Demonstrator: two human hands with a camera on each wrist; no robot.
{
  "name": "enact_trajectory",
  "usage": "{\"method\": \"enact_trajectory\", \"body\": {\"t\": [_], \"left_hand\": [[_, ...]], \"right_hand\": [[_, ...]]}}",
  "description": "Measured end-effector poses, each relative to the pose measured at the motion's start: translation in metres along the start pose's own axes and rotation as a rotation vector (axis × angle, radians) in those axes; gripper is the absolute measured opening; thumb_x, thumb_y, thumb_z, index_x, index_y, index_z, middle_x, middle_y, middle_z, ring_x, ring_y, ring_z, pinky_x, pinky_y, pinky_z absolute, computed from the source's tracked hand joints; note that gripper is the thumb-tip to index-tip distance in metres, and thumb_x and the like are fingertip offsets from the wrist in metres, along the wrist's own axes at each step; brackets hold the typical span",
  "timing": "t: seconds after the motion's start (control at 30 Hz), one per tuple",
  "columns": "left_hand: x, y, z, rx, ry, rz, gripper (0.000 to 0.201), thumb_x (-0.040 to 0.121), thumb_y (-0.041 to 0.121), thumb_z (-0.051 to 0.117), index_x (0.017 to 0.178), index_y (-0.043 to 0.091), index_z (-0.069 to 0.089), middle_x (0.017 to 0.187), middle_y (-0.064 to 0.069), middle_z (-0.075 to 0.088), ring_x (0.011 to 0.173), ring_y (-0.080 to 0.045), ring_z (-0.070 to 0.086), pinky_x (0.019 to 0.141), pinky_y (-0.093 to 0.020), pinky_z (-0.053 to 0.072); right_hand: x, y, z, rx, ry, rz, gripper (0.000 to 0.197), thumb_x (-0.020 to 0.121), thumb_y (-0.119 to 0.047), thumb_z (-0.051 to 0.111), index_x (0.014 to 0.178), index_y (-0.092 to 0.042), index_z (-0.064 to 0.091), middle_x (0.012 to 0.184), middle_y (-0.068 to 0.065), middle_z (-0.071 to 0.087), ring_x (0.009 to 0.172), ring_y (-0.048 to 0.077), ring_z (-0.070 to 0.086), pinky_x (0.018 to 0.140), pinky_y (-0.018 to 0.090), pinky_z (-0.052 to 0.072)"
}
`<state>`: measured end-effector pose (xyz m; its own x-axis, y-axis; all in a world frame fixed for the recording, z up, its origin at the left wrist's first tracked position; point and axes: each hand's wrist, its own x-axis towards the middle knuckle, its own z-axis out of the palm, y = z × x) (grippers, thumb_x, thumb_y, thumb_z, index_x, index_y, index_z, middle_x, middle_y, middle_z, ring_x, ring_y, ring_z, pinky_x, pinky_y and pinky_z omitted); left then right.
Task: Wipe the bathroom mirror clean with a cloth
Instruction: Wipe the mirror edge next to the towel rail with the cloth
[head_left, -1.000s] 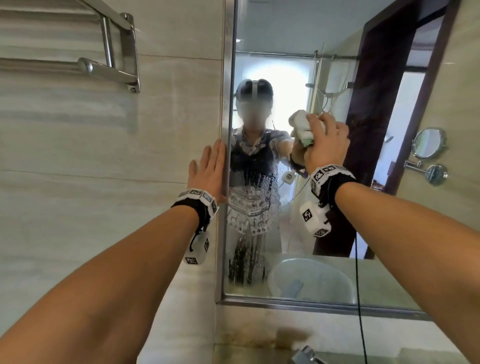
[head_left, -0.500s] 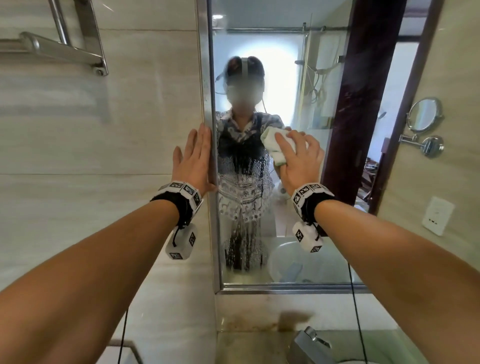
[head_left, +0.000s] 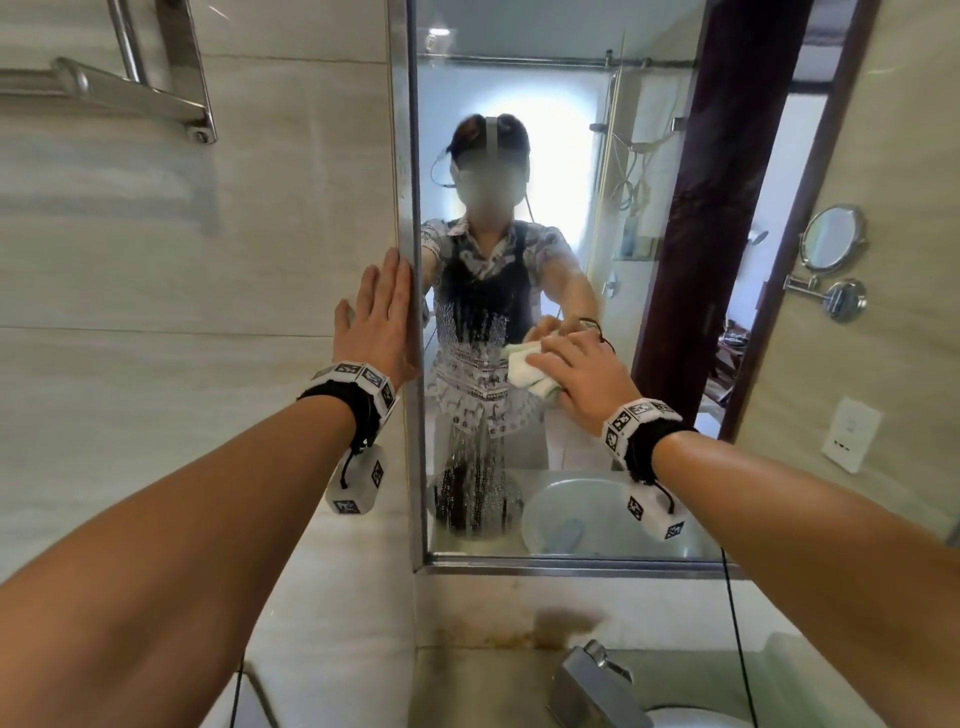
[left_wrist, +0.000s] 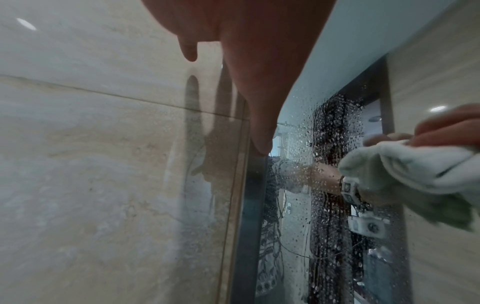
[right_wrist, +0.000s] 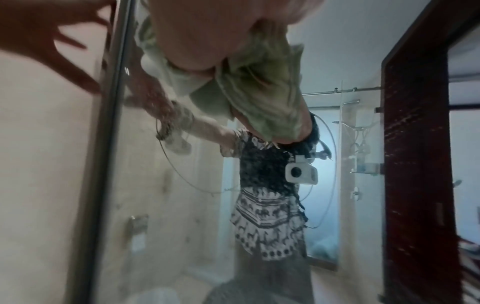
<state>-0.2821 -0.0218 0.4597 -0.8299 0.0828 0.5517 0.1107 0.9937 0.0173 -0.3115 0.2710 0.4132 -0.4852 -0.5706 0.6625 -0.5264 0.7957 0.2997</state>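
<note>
The wall mirror (head_left: 597, 156) has a metal frame and a streak of water drops (head_left: 478, 483) low on its left part. My right hand (head_left: 576, 374) holds a bunched pale green-white cloth (head_left: 524, 369) against the glass at mid height, fingers over the wad. The left wrist view shows the cloth (left_wrist: 405, 170) beside the drops on the mirror (left_wrist: 298, 144). From the right wrist, the cloth (right_wrist: 259, 92) bulges under my palm. My left hand (head_left: 379, 317) lies flat on the tiled wall, its fingers straight against the mirror's left frame.
A chrome towel rack (head_left: 130, 88) is fixed high on the left wall. Below the mirror are a chrome tap (head_left: 592, 680) and a basin rim (head_left: 691, 717). On the right wall hang a round shaving mirror (head_left: 831, 239) and a socket (head_left: 852, 434). A black cable (head_left: 732, 623) hangs down.
My right hand has dragged the cloth down and to the left across the glass, from head height to chest height. My left hand stays flat at the frame.
</note>
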Motion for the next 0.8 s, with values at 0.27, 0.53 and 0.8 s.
{"method": "enact_trajectory", "body": {"t": [0.27, 0.53, 0.8], "left_hand": [[0.005, -0.008, 0.004, 0.089, 0.019, 0.034, 0.151, 0.058, 0.049, 0.09, 0.154, 0.014, -0.022, 0.161, -0.002, -0.03, 0.15, -0.027, -0.02, 0.12, -0.059, 0.008], [0.011, -0.022, 0.009, 0.085, 0.073, 0.145, 0.151, 0.055, 0.048, 0.091, 0.155, 0.013, -0.016, 0.163, -0.001, -0.025, 0.152, -0.024, -0.014, 0.123, -0.05, 0.011], [0.007, -0.019, 0.008, 0.068, 0.069, 0.139, 0.149, 0.056, 0.043, 0.092, 0.156, 0.012, -0.015, 0.163, -0.001, -0.023, 0.152, -0.027, -0.011, 0.122, -0.054, 0.014]], "right_hand": [[0.087, 0.013, -0.066, 0.092, 0.414, 0.475, 0.057, 0.084, -0.013, 0.05, 0.14, -0.019, 0.043, 0.138, 0.009, 0.042, 0.119, 0.03, 0.039, 0.094, 0.04, 0.044], [0.094, -0.019, -0.009, 0.086, 0.407, 0.47, 0.073, 0.079, -0.006, 0.067, 0.144, -0.023, 0.04, 0.145, 0.005, 0.041, 0.123, 0.028, 0.034, 0.103, 0.038, 0.037], [0.036, -0.035, 0.03, 0.0, 0.145, 0.095, 0.075, 0.069, -0.013, 0.081, 0.137, -0.022, 0.05, 0.133, 0.002, 0.053, 0.111, 0.029, 0.036, 0.087, 0.048, 0.046]]}}
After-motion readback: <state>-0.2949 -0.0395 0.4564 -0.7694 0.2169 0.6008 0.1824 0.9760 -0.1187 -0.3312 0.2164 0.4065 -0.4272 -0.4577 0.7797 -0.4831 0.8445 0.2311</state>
